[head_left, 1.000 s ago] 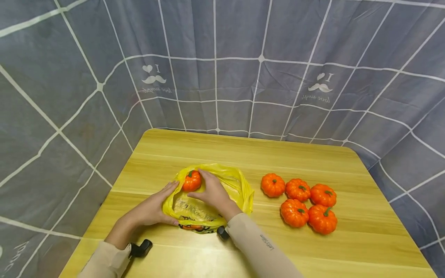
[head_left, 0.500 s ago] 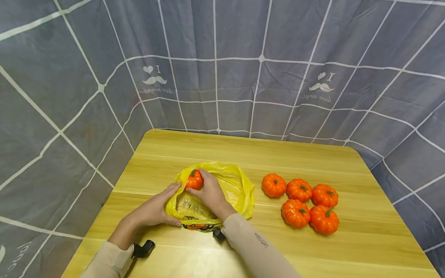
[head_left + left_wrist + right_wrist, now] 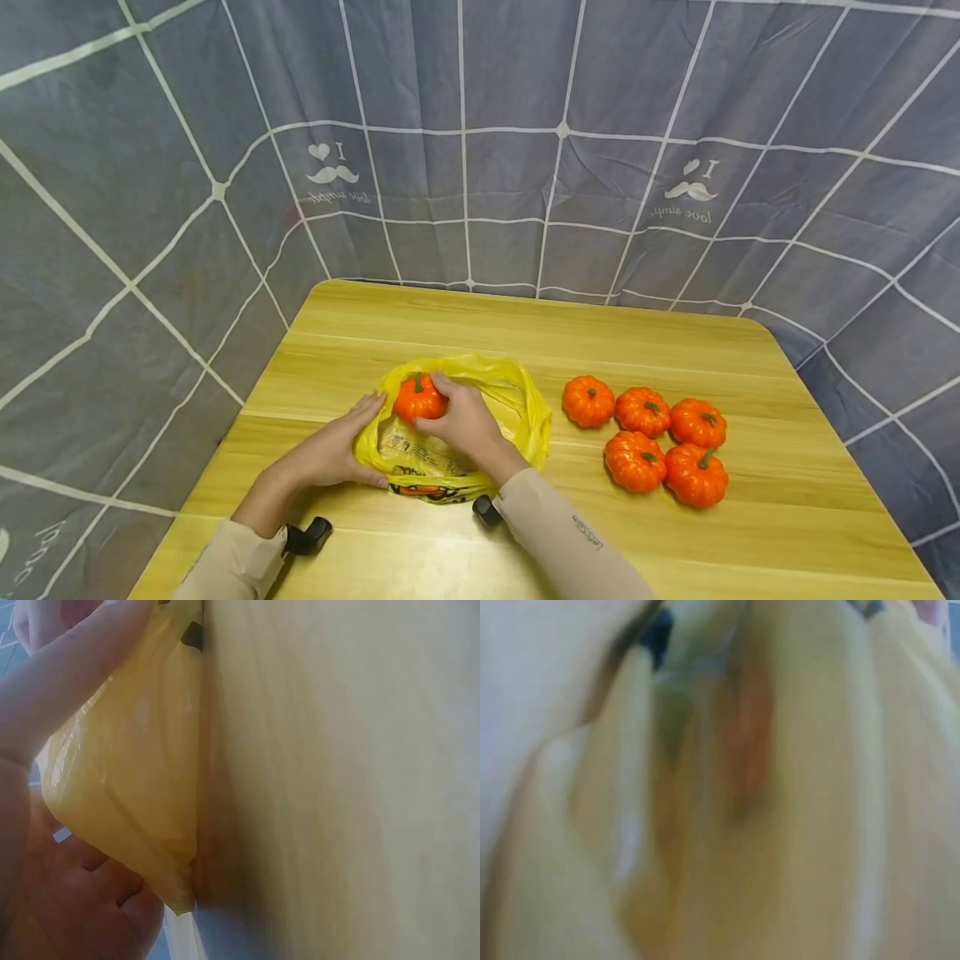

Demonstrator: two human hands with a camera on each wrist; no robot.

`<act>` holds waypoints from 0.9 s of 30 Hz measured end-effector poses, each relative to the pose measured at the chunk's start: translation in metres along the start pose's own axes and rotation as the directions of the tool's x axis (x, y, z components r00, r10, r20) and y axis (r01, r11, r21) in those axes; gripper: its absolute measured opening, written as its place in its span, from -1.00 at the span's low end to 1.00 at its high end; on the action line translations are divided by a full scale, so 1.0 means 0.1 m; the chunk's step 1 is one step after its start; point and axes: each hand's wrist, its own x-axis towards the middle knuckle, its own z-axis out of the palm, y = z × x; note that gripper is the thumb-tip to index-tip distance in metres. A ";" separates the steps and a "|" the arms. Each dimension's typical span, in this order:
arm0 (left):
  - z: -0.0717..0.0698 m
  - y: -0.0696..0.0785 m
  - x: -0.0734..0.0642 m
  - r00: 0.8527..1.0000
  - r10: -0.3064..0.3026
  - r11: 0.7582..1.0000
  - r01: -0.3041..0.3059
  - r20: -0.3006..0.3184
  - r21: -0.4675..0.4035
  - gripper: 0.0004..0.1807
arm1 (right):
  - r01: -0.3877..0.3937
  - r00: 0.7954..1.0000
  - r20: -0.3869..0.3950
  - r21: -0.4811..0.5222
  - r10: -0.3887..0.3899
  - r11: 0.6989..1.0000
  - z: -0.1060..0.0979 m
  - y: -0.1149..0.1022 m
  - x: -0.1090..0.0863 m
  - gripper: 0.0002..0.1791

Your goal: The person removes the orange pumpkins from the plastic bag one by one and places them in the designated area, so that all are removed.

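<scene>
A small orange pumpkin (image 3: 420, 398) with a green stem is inside the mouth of a yellow plastic bag (image 3: 528, 417), by its left wall. My right hand (image 3: 468, 425) reaches into the bag and grips the pumpkin from the right, thumb on the near side and fingers on the far side. Along the bag's outer left side rests my left hand (image 3: 330, 450), its fingers extended and its thumb near the front rim. The left wrist view shows the thumb (image 3: 67, 675) lying along the bag (image 3: 142, 772). The right wrist view is blurred, mostly yellow plastic (image 3: 817, 787).
Several more orange pumpkins (image 3: 636, 461) stand grouped on the wooden table (image 3: 525, 325), right of the bag. A grey curtain (image 3: 510, 167) with white lines hangs behind and at both sides. Black wrist devices (image 3: 307, 536) sit at the sleeves.
The pumpkin in the bag has turned and shows more of its surface, shifting slightly toward the right hand, which has closed in on it. The left hand stays at the bag's side.
</scene>
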 end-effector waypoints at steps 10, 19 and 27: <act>-0.06 -0.05 -0.05 1.000 -0.007 1.000 0.007 -0.006 -0.001 0.44 | 0.026 1.000 -0.006 0.070 -0.026 0.997 -0.24 0.00 -0.25 -0.17; -0.17 -0.08 -0.11 1.000 -0.024 0.999 0.024 0.006 0.021 0.43 | 0.022 0.994 -0.108 0.150 -0.006 0.989 -0.53 0.05 -0.40 -0.22; -0.17 -0.06 -0.12 0.999 -0.033 0.999 0.033 0.010 0.003 0.43 | -0.051 0.972 -0.225 0.088 0.069 0.995 -0.77 0.31 -0.71 -0.15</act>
